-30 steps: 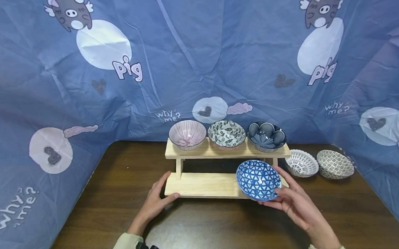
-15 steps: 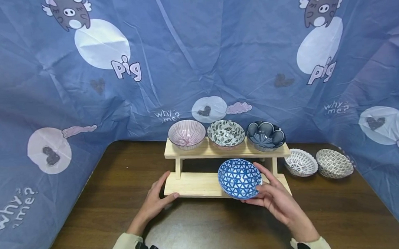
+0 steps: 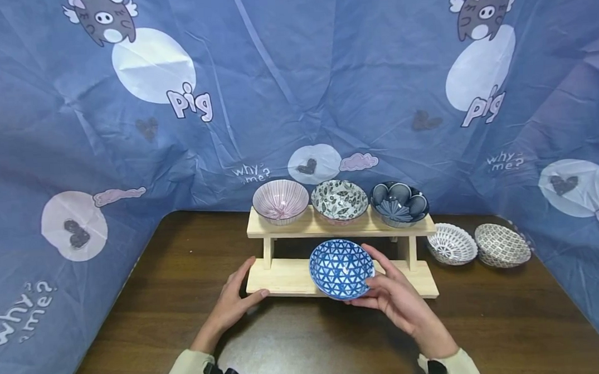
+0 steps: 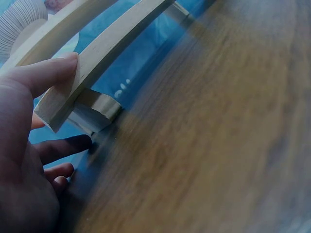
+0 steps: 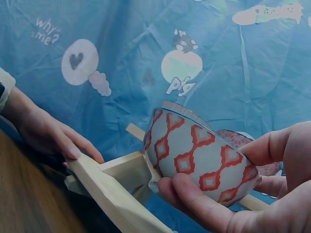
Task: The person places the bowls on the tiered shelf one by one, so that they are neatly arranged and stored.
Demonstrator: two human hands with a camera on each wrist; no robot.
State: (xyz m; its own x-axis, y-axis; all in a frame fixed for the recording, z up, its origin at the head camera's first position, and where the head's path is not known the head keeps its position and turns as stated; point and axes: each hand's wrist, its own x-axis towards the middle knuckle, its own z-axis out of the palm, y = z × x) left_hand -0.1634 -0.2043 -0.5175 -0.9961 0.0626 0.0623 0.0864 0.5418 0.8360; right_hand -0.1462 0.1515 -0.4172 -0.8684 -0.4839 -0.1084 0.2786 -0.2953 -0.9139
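The right hand (image 3: 405, 305) pinches the right side of a bowl (image 3: 341, 269) with blue and white triangles inside, tilted over the lower shelf (image 3: 283, 276) of a wooden stand. Red diamonds cover the bowl's outside (image 5: 184, 150) in the right wrist view, where the right hand's fingers (image 5: 204, 204) lie under it. At the stand's left end, the left hand (image 3: 229, 307) grips the lower shelf's corner, its thumb on the board (image 4: 92, 68) in the left wrist view. Whether the bowl touches the shelf, I cannot tell.
On the upper shelf (image 3: 301, 227) stand a pink-striped bowl (image 3: 281, 201), a leaf-patterned bowl (image 3: 339, 201) and a dark blue bowl (image 3: 399, 204). Right of the stand, a white patterned bowl (image 3: 451, 244) and a grey patterned bowl (image 3: 503, 245) rest on the table (image 3: 511, 311). Blue cloth (image 3: 325, 96) hangs behind.
The right hand has moved left with the blue triangle bowl, from the lower shelf's right part to near its middle. The left hand has kept its place on the stand.
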